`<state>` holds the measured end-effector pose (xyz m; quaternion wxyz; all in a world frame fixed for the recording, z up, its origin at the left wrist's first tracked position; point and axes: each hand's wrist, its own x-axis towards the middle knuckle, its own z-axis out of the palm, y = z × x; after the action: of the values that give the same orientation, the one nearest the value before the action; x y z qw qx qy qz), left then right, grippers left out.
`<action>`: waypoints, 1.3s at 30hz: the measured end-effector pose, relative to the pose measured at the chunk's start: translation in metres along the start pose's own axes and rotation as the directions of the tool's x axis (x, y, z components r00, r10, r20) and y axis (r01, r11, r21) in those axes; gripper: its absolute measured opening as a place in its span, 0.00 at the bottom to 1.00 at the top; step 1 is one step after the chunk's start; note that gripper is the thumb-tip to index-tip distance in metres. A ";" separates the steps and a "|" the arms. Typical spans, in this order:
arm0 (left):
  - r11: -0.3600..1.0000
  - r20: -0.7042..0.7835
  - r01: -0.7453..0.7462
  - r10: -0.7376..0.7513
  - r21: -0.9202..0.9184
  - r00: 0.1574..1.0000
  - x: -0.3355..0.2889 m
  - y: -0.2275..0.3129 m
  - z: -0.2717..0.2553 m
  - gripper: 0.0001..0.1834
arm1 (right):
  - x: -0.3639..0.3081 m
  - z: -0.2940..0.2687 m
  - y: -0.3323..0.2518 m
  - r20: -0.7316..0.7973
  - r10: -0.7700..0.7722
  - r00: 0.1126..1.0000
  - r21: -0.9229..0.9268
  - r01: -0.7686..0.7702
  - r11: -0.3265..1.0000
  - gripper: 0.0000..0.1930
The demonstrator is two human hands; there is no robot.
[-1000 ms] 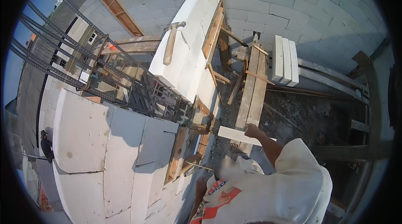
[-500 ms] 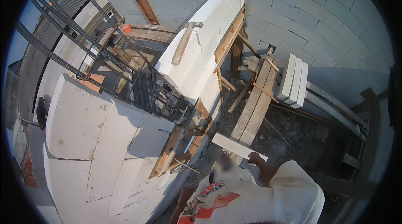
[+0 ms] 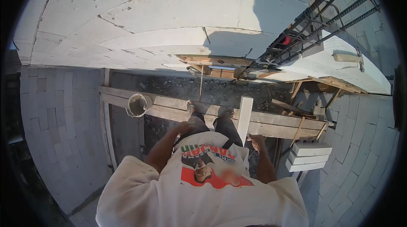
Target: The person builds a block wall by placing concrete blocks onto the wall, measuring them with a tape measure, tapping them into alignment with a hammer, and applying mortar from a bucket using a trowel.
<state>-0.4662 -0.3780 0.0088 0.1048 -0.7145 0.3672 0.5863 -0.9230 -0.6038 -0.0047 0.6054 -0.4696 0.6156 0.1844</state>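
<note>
A long white lightweight concrete block (image 3: pixel 245 119) stands out past my right side, crossing over the planks, its near end partly hidden by my shirt. My right hand (image 3: pixel 256 142) is beside that near end with its fingers curled in at the block's edge. On the other side, my left hand (image 3: pixel 183 128) hangs by my left thigh, apart from the block. Its fingers are too small and turned away to read, and no object shows in it.
I stand on a plank walkway (image 3: pixel 169 109). A mortar-stained bucket (image 3: pixel 139 105) sits at its left, stacked white blocks (image 3: pixel 309 157) at its right. Ahead rises a white block wall (image 3: pixel 161 13) with steel rebar (image 3: pixel 322 13). A hammer (image 3: pixel 347 58) lies on the wall top.
My view has swung left and down, bringing the bucket and my feet into sight. The block now points away from me instead of lying crosswise; my right hand stays at its end.
</note>
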 end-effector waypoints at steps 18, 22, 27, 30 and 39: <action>0.613 0.038 0.400 -0.516 -0.682 0.856 -0.008 -0.123 0.014 0.54 | 0.088 0.173 -0.269 0.407 -0.164 0.899 -0.837 0.439 0.327 0.28; 0.430 0.061 0.387 -0.602 -0.816 0.796 0.004 -0.186 0.021 0.59 | 0.161 0.268 -0.306 0.525 -0.280 0.803 -0.790 0.583 0.191 0.22; 0.334 -0.026 0.304 -0.710 -0.892 0.704 0.026 -0.237 0.038 0.51 | 0.266 0.463 -0.378 0.640 -0.105 0.761 -0.752 0.649 0.115 0.19; 0.178 0.124 0.327 -0.681 -0.928 0.722 0.027 -0.270 0.044 0.49 | 0.255 0.663 -0.424 0.645 0.007 0.764 -0.706 0.593 0.386 0.18; -0.071 0.259 0.279 -0.632 -0.958 0.730 0.046 -0.311 0.043 0.45 | 0.274 1.082 -0.406 0.804 0.146 0.577 -0.392 0.329 0.859 0.38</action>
<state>-0.2958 -0.1518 -0.1332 -0.2427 -0.7502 -0.3636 0.4961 0.0690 -0.0391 -0.3331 0.6830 -0.5052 0.1728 0.4985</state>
